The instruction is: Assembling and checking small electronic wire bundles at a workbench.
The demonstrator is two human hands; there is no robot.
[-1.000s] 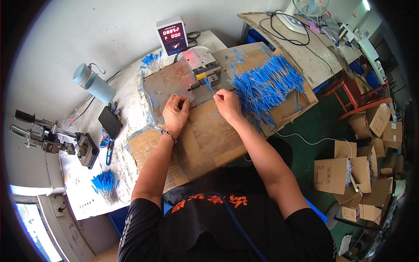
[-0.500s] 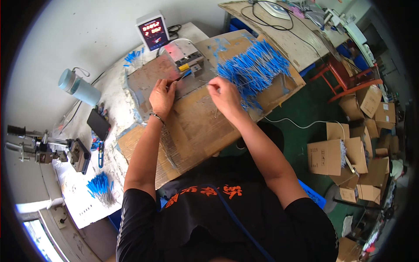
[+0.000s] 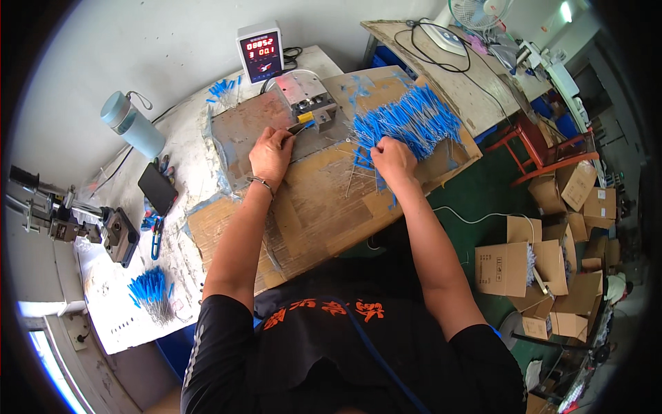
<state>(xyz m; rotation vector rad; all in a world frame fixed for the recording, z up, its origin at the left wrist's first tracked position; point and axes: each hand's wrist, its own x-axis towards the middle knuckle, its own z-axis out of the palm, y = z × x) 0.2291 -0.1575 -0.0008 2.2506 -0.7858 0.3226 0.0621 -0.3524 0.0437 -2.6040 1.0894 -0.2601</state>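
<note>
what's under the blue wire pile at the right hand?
The blue wire pile lies on a brown cardboard sheet spread over the workbench. The right hand rests on the pile's near edge. Whatever sits beneath the densest part, or under the cardboard, is covered.

The tabletop (image 3: 207, 117) is pale and worn, its front part covered by sheets of brown cardboard (image 3: 310, 207). On the cardboard lie a grey metal plate (image 3: 238, 131), a small machine (image 3: 310, 103) with a yellow part, and a big heap of blue-sleeved wires (image 3: 407, 124). Behind stands a counter box (image 3: 260, 52) with red digits. To the left stand a pale blue bottle (image 3: 132, 124), a black phone (image 3: 157, 188), a metal press (image 3: 76, 221) and a smaller bundle of blue wires (image 3: 150, 290).
</note>
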